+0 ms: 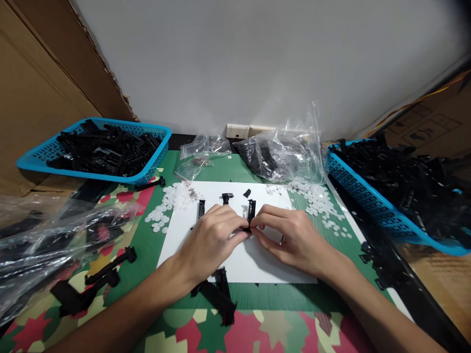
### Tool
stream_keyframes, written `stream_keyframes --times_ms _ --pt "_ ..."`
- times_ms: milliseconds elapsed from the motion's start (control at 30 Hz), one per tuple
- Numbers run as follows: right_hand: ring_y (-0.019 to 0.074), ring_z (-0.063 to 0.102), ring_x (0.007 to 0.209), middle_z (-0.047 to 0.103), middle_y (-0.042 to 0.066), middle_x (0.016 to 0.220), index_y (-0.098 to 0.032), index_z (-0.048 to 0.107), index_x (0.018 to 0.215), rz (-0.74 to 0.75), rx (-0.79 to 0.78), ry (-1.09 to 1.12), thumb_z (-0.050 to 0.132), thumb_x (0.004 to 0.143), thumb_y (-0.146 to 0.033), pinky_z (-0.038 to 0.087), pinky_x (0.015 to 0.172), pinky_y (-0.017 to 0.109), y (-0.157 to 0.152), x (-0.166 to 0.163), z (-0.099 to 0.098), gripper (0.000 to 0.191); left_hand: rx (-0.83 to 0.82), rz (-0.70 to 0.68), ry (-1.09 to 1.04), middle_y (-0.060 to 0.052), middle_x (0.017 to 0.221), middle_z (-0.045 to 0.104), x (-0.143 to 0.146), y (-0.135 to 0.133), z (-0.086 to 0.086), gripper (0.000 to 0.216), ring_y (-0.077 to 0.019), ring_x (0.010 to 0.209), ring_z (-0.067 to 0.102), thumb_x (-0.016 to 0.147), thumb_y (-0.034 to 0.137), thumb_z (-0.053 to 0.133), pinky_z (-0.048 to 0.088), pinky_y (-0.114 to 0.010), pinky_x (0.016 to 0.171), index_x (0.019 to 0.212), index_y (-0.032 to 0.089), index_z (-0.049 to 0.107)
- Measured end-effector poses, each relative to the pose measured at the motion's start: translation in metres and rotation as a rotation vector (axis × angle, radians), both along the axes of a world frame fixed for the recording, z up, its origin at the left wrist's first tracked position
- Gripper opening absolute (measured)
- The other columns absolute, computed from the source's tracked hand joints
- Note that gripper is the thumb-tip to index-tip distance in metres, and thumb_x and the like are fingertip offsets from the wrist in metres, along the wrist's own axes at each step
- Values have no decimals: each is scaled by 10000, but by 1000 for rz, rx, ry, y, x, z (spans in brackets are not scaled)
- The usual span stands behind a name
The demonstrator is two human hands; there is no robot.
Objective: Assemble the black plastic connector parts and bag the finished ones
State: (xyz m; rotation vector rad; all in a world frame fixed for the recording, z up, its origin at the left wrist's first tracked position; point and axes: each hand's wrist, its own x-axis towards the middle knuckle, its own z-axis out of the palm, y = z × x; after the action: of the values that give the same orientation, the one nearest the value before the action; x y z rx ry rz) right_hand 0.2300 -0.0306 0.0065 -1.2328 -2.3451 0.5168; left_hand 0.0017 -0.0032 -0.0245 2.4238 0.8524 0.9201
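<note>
Hands: two. Left hand and right hand pinch one black part over one white sheet; their fingers hide its lower end. Blue baskets: two, the right one cut off at the view's edge. White discs: two scatters, too many to count.

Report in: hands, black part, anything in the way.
Left hand, right hand: both pinching at near end of slim black part. Part over white sheet. Small black piece just beyond; nothing visibly blocking.
</note>
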Motion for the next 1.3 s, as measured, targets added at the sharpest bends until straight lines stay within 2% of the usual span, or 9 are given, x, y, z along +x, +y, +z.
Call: stream_keyframes --times_ms 500,733,1033,1300 --pt "150 638 768 685 65 924 -171 734 1033 80 73 166 589 1005 -153 495 683 266 4 3 -5 150 -1 -4 11 -30 847 704 1 -1 4 40 -207 858 656 972 127 701 497 -358 806 954 161 711" --pt "137 650 716 712 63 902 -185 778 1010 62 12 248 631 987 -146 472 570 233 4 7 -3 153 -15 -18 25 -32 879 711 -1 -1 2 17 -208 883 650 970 153 724 487 -360 825 955 160 719" --pt "151 664 695 726 72 863 -188 809 993 58 28 220 640 980 -145 511 583 252 3 1 -4 175 -5 -32 41 -51 896 717 -1 -2 4 57 -217 891 639 996 126 672 493 -364 812 963 153 712" --pt "142 658 665 721 66 851 -190 823 986 48 42 210 641 979 -144 503 580 257 3 3 -6 187 15 -21 38 -45 883 718 -1 0 1 27 -219 896 639 978 127 701 495 -366 818 972 150 714"
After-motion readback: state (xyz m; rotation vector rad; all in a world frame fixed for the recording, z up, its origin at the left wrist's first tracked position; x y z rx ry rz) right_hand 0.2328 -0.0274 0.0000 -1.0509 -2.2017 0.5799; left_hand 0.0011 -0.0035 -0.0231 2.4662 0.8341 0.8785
